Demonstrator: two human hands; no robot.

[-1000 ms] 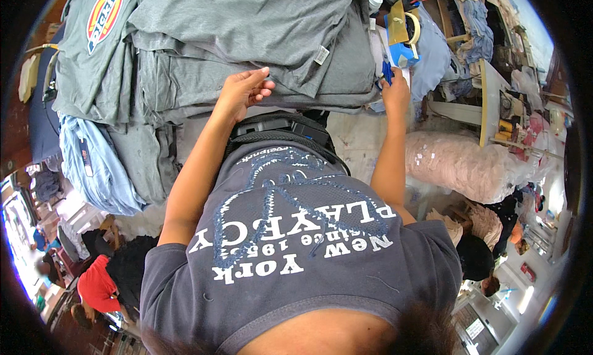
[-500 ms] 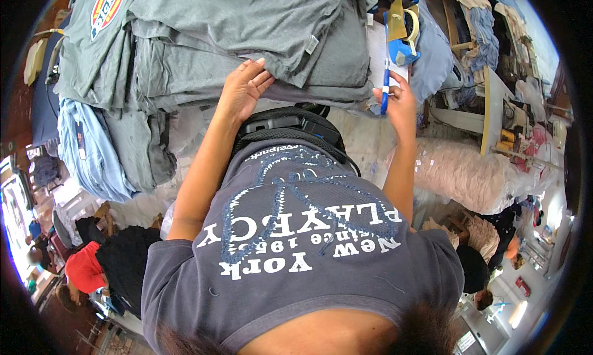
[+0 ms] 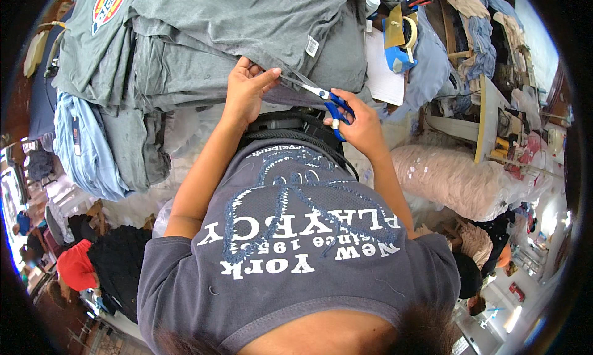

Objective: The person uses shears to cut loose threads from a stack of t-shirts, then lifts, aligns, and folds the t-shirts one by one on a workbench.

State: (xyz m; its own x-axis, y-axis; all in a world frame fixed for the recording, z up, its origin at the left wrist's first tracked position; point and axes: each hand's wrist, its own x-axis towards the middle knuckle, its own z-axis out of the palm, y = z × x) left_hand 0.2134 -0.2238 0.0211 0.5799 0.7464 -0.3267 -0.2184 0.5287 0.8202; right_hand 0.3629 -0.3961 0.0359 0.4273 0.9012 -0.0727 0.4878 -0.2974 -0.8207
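Your right hand (image 3: 361, 123) grips the blue-handled scissors (image 3: 324, 98), fingers through the loops, blades parted and aimed at the edge of the grey garment (image 3: 259, 21) atop the pile. Your left hand (image 3: 247, 89) pinches that edge beside the blade tips. Hold the cloth taut and keep your fingertips outside the blades as you snip.

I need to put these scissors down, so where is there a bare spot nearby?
Little is bare. The white paper sheet between the grey shirt stack and the blue tape dispenser shows open surface. Left of it, folded shirts cover everything; right of it, clothes and clutter crowd in.
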